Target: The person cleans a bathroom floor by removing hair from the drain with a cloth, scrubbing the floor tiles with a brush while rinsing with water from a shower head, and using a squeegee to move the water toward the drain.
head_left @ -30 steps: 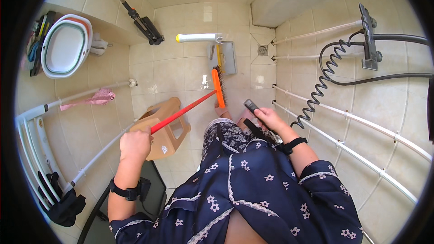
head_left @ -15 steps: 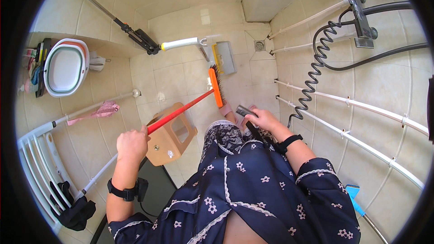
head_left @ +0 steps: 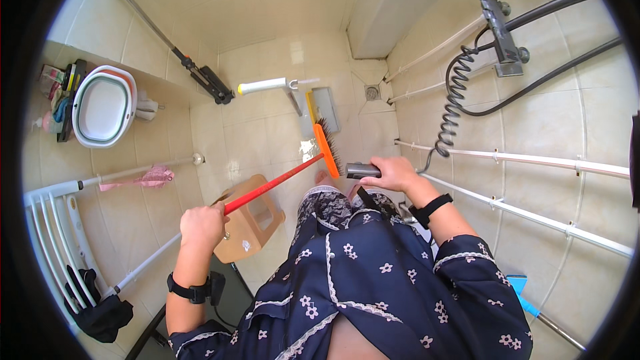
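My left hand (head_left: 203, 225) is closed round the red handle of a scrubbing broom (head_left: 324, 149). Its orange head, with dark bristles facing right, is held in front of my knees. Gripped in my right hand (head_left: 395, 175) is a dark grey handheld sprayer (head_left: 362, 171), its end directed left, close beside the orange head. A black coiled hose (head_left: 453, 100) runs down from the wall to near my right hand. Whether water is coming out I cannot tell.
A tan plastic stool (head_left: 247, 230) stands beside my left hand. Ahead on the tiles lie a white-handled tool (head_left: 263, 85) and a grey dustpan (head_left: 326, 110). White pipes (head_left: 527, 159) line the right wall, and a floor drain (head_left: 372, 93) sits near them. Left, a folding basin (head_left: 103, 107) hangs.
The broom head has come nearer to me and slightly right. My right hand has moved a little right, and the sprayer has swung level, its end now close to the orange head.
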Demonstrator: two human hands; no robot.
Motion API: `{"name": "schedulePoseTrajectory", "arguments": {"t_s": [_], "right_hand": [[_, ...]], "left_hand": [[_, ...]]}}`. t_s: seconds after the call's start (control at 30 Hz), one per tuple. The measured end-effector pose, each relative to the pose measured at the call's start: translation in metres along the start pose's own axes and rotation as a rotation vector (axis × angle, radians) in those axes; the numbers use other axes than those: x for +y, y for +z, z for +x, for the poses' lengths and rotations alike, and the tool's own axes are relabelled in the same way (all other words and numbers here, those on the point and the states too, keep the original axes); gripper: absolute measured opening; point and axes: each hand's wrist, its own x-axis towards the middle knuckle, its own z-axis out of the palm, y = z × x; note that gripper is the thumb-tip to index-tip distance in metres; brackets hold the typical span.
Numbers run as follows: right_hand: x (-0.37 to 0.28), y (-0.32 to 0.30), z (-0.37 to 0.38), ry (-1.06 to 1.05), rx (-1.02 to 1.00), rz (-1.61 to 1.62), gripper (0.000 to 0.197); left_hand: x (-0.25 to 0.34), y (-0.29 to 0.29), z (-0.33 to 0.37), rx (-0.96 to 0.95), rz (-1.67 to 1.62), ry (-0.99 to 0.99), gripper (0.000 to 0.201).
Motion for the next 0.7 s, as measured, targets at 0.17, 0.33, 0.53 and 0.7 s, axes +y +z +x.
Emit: {"name": "schedulePoseTrajectory", "arguments": {"t_s": [0.17, 0.33, 0.53, 0.7], "right_hand": [[-0.007, -0.111, 0.004, -0.318, 0.596, 0.124, 0.045], [0.023, -0.254, 0.009, -0.386, 0.860, 0.681, 0.032], [0.088, -0.397, 0.052, -0.444, 1.083, 0.996, 0.039], [0.160, -0.452, 0.080, -0.171, 1.139, 0.859, 0.042]], "left_hand": [[0.014, 0.001, 0.004, 0.102, -0.036, 0.006, 0.023], [0.026, -0.015, -0.002, 0.032, -0.004, -0.038, 0.026], [0.050, -0.032, 0.000, 0.106, -0.070, -0.094, 0.024], [0.074, -0.052, 0.007, 0.096, -0.086, -0.141, 0.023]]}}
